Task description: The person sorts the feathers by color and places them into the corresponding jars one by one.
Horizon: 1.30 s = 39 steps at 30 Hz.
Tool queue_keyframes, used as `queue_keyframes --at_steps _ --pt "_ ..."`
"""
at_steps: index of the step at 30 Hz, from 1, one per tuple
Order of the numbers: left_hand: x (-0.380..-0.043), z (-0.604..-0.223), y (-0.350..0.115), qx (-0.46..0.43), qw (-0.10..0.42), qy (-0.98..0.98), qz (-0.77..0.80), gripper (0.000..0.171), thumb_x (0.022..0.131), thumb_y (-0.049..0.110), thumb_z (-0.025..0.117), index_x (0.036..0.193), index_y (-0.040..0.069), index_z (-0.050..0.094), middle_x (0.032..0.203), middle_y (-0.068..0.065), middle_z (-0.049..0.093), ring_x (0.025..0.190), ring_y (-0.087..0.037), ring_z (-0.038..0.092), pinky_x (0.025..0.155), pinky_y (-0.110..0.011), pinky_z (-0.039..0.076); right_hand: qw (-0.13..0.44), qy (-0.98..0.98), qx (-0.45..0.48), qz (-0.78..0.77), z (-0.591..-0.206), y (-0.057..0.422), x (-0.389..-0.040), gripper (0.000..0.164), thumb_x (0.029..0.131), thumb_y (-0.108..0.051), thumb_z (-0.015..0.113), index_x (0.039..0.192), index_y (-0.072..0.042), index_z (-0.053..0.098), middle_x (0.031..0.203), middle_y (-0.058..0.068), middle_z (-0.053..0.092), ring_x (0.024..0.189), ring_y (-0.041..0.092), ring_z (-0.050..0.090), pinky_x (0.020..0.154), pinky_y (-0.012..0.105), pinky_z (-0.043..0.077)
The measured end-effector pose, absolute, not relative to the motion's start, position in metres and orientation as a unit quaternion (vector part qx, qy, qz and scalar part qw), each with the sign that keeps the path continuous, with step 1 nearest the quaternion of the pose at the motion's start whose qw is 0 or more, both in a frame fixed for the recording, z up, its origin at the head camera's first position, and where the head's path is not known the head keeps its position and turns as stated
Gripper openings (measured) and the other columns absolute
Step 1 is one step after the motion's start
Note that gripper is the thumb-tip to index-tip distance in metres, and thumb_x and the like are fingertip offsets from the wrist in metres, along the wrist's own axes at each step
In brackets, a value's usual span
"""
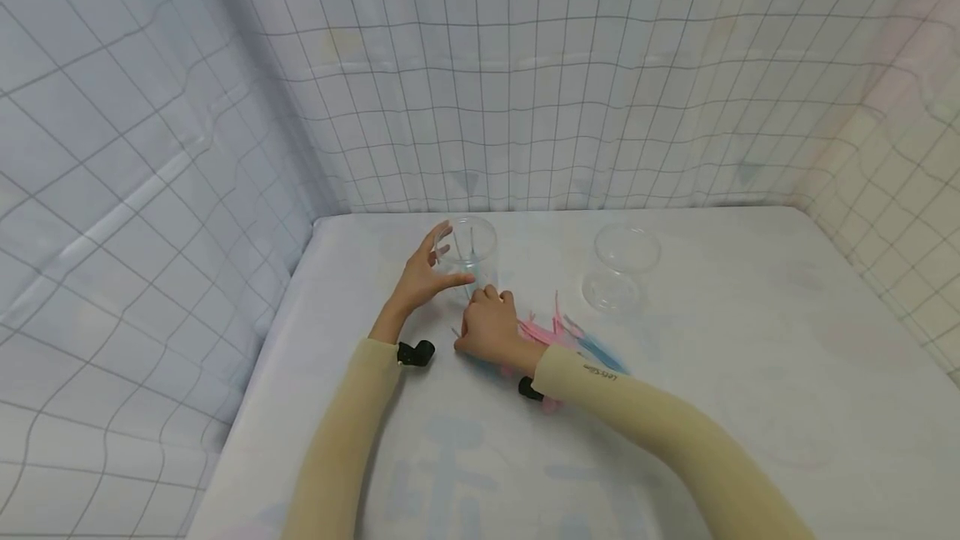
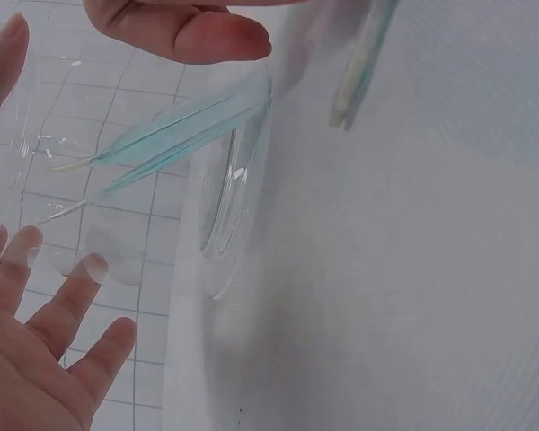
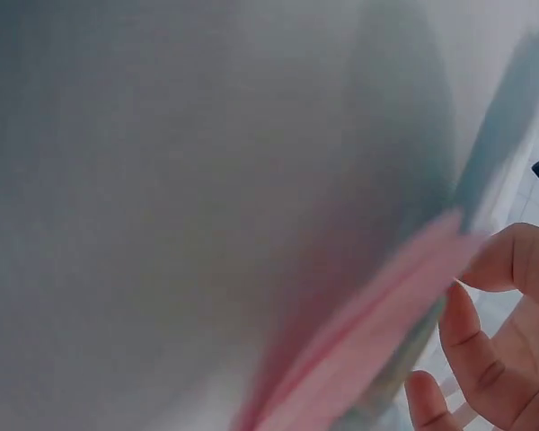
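Note:
A clear plastic cup (image 1: pixel 467 240) stands towards the left of the white table with two light blue feathers (image 2: pixel 175 135) inside. My left hand (image 1: pixel 426 277) holds it from the left, thumb on the near side and fingers spread round the far side; fingertips press on the wall in the left wrist view. Just in front of the cup, my right hand (image 1: pixel 491 327) pinches a blue feather (image 3: pixel 508 117) between thumb and finger. Pink feathers (image 1: pixel 540 333) lie beside the right hand, and one pink feather (image 3: pixel 359 332) blurs across the right wrist view.
Another clear cup (image 1: pixel 613 292) stands to the right of the feathers. More blue feathers (image 1: pixel 600 352) lie next to the pink ones, partly behind the right forearm. White sheets with a grid pattern (image 1: pixel 525 107) hang behind the table and at both sides.

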<state>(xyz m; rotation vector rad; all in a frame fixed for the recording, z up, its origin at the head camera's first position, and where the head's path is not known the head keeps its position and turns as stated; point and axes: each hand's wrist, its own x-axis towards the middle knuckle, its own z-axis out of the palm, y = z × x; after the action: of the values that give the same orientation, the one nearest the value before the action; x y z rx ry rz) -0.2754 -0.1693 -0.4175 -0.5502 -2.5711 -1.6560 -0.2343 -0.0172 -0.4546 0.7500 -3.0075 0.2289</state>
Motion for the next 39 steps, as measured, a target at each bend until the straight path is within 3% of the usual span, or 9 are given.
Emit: queue_keyframes --at_steps 8,17,20,25,31,39 --pt "-0.276 -0.418 -0.170 -0.173 0.014 -0.825 -0.538 0.096 0.078 0.018 0.080 0.151 0.010 0.020 0.153 -0.011 0.025 0.134 -0.039 0.031 0.103 -0.054 0.032 0.003 -0.970 0.238 0.054 -0.453 -0.012 -0.232 0.029 0.070 -0.045 0.076 0.054 -0.026 0.062 0.087 -0.001 0.055 0.098 0.021 0.045 0.086 0.045 0.034" --pt "-0.277 -0.421 -0.170 -0.176 0.012 -0.823 -0.539 0.095 0.078 0.018 0.080 0.151 0.009 0.019 0.153 -0.012 0.024 0.134 -0.039 0.031 0.105 -0.051 0.031 0.000 -0.968 0.252 0.010 -0.455 -0.009 -0.230 0.033 0.072 -0.049 0.074 0.063 -0.019 0.066 0.088 0.001 0.054 0.099 0.023 0.045 0.087 0.047 0.035" --pt "-0.277 -0.421 -0.169 -0.177 0.012 -0.822 -0.541 0.096 0.078 0.017 0.080 0.151 0.009 0.020 0.153 -0.012 0.025 0.134 -0.040 0.031 0.106 -0.050 0.030 -0.004 -0.967 0.252 0.027 -0.453 -0.006 -0.229 0.031 0.072 -0.048 0.074 0.060 -0.021 0.065 0.088 0.001 0.054 0.099 0.022 0.044 0.088 0.047 0.034" --pt "-0.278 -0.421 -0.169 -0.170 0.008 -0.822 -0.544 0.096 0.077 0.018 0.081 0.151 0.011 0.020 0.153 -0.011 0.025 0.134 -0.039 0.030 0.105 -0.051 0.031 -0.002 -0.965 0.247 0.083 -0.448 0.005 -0.228 0.027 0.072 -0.045 0.073 0.055 -0.028 0.061 0.099 -0.001 0.056 0.105 0.022 0.043 0.096 0.051 0.029" --pt "-0.277 -0.419 -0.169 -0.164 0.001 -0.823 -0.543 0.097 0.077 0.019 0.081 0.151 0.012 0.020 0.153 -0.009 0.024 0.134 -0.039 0.030 0.103 -0.051 0.033 0.020 -0.961 0.237 0.141 -0.430 0.020 -0.223 0.024 0.073 -0.041 0.075 0.056 -0.028 0.063 0.117 0.001 0.058 0.117 0.025 0.041 0.103 0.060 0.021" --pt "-0.278 -0.418 -0.168 -0.166 -0.001 -0.823 -0.543 0.096 0.078 0.017 0.081 0.152 0.013 0.019 0.154 -0.009 0.023 0.134 -0.038 0.030 0.102 -0.052 0.034 0.059 -0.953 0.228 0.190 -0.402 0.038 -0.224 0.015 0.074 -0.035 0.073 0.063 -0.025 0.068 0.120 0.002 0.058 0.122 0.029 0.040 0.104 0.061 0.019"
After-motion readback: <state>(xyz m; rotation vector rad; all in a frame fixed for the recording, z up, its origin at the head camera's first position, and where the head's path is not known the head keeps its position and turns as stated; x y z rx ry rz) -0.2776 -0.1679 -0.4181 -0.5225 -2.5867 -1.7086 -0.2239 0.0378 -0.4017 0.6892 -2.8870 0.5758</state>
